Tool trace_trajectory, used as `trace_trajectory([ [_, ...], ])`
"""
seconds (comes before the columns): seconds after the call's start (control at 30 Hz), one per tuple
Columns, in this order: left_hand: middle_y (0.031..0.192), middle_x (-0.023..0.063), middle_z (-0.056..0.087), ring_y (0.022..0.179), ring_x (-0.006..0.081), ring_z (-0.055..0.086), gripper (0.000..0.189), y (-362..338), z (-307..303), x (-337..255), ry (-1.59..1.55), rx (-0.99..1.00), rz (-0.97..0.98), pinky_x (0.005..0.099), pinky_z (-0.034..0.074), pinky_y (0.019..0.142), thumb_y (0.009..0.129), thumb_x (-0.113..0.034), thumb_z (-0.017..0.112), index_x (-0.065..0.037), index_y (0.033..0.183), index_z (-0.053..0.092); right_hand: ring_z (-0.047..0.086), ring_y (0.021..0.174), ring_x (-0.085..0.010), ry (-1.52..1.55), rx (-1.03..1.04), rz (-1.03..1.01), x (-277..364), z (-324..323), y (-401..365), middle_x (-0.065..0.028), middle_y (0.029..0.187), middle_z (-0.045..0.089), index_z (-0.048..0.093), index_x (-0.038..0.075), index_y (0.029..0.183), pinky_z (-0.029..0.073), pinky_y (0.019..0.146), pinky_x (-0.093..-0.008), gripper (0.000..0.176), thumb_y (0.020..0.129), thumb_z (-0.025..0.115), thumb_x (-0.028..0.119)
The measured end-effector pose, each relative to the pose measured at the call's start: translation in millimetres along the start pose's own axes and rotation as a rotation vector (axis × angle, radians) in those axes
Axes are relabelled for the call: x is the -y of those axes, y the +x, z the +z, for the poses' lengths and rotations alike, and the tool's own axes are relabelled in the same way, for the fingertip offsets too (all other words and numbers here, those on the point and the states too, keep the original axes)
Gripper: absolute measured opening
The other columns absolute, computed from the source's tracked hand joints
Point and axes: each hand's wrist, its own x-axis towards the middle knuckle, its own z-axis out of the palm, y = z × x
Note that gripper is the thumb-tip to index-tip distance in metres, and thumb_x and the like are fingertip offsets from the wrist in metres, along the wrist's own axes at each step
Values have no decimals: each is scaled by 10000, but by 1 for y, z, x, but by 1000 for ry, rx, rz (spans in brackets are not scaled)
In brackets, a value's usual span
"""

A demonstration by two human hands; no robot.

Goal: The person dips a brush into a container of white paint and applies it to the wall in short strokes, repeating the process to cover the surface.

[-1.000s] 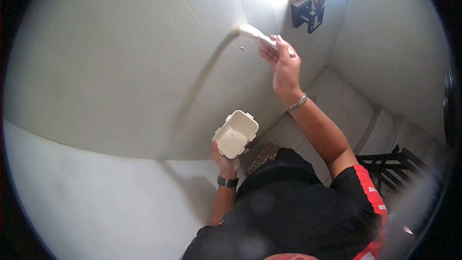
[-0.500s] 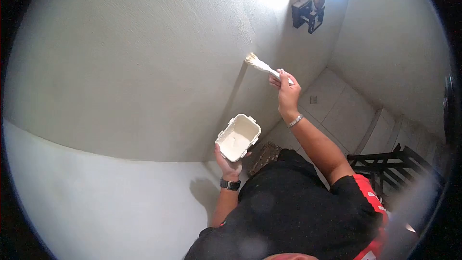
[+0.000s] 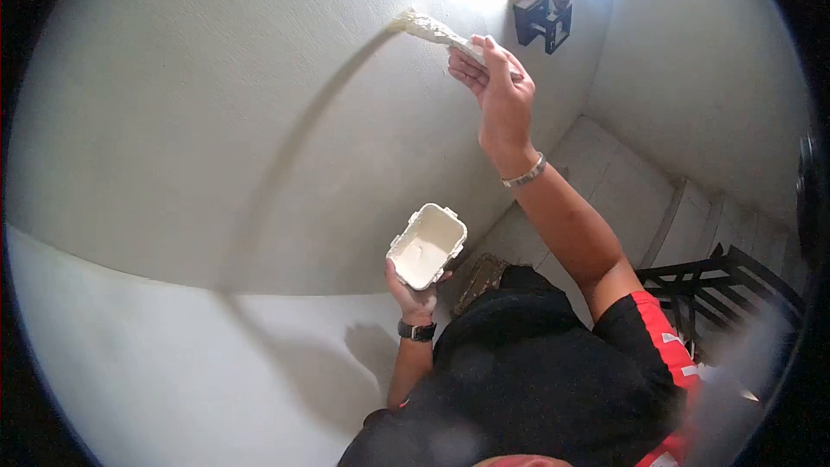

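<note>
My right hand (image 3: 494,73) is closed round the handle of a white-smeared paintbrush (image 3: 437,32), raised high. The brush tip points left and meets the grey wall (image 3: 216,112), or comes very close to it. Lower down, my left hand (image 3: 413,294) holds a white rectangular tub (image 3: 428,246) from below, with its open top facing the camera. Pale paint lies inside the tub. Its fingers are partly hidden behind the tub.
A lit lamp on a black bracket (image 3: 543,22) is fixed to the wall at the upper right. A dark slatted metal structure (image 3: 722,290) stands at the lower right. A pale lower wall (image 3: 156,355) curves along the left.
My right hand has moved up and slightly left with the brush, and its shadow on the wall is longer. My left hand and the tub have hardly moved.
</note>
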Motion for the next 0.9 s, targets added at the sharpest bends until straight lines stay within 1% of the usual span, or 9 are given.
trace_trajectory([
  [0.1, 1220, 138, 554, 977, 325, 631, 661, 3, -4, 2, -37, 18, -3, 498, 600, 596, 901, -587, 350, -82, 1324, 403, 683, 803, -220, 66, 1, -65, -4, -9, -16, -158, 914, 669, 602, -79, 1040, 567, 769, -326, 315, 948, 539, 216],
  [0.23, 1229, 139, 549, 978, 326, 631, 656, 2, -1, 3, 38, 32, 69, 498, 601, 592, 899, -579, 368, -84, 1329, 399, 680, 797, -201, -126, -79, 6, -54, -61, -36, -142, 911, 670, 598, -79, 1052, 564, 758, -303, 315, 946, 553, 214],
  [0.3, 1230, 138, 550, 981, 326, 631, 659, 2, -2, 2, -88, 48, 16, 497, 601, 593, 900, -579, 376, -84, 1335, 395, 678, 793, -191, -189, -132, 23, -78, -92, -39, -136, 908, 670, 598, -80, 1048, 563, 753, -295, 311, 945, 558, 212],
  [0.47, 1229, 141, 554, 983, 323, 632, 673, 3, -7, 4, -29, 8, 6, 498, 601, 601, 897, -594, 377, -83, 1335, 395, 662, 755, -163, -277, -299, 225, -96, -134, -53, -118, 902, 660, 595, -41, 1028, 552, 671, -283, 272, 959, 533, 215],
  [0.57, 1228, 143, 555, 984, 322, 633, 673, 7, -18, 9, -44, 27, -17, 495, 602, 603, 900, -596, 372, -84, 1336, 394, 658, 744, -162, -212, -317, 245, -95, -125, -37, -111, 889, 656, 593, -39, 1031, 550, 676, -284, 269, 956, 536, 213],
  [0.67, 1232, 143, 553, 989, 322, 633, 668, 7, -12, 7, -34, 82, -15, 492, 603, 605, 902, -593, 368, -86, 1338, 392, 660, 727, -169, -206, -257, 229, -60, -71, -11, -114, 912, 654, 595, -55, 1048, 558, 689, -271, 267, 945, 548, 186],
  [0.8, 1232, 143, 552, 995, 321, 631, 660, 3, -3, 2, 91, 42, 43, 486, 604, 603, 904, -588, 365, -89, 1336, 393, 681, 781, -209, -110, -123, 76, -11, -8, 10, -154, 922, 660, 588, -72, 1048, 575, 723, -309, 275, 943, 542, 178],
  [0.83, 1231, 144, 552, 987, 327, 632, 652, 5, -5, 2, -27, 35, -10, 489, 603, 602, 907, -582, 362, -91, 1335, 394, 687, 799, -223, -58, -49, 5, 0, 1, 12, -171, 925, 662, 586, -78, 1049, 579, 737, -322, 282, 941, 544, 180],
  [0.9, 1235, 145, 551, 987, 330, 631, 655, 3, -2, -1, -38, 35, -18, 493, 602, 604, 907, -582, 362, -89, 1337, 392, 689, 806, -230, 15, -12, -31, 18, 14, 7, -183, 928, 663, 588, -81, 1040, 581, 744, -326, 283, 938, 547, 180],
])
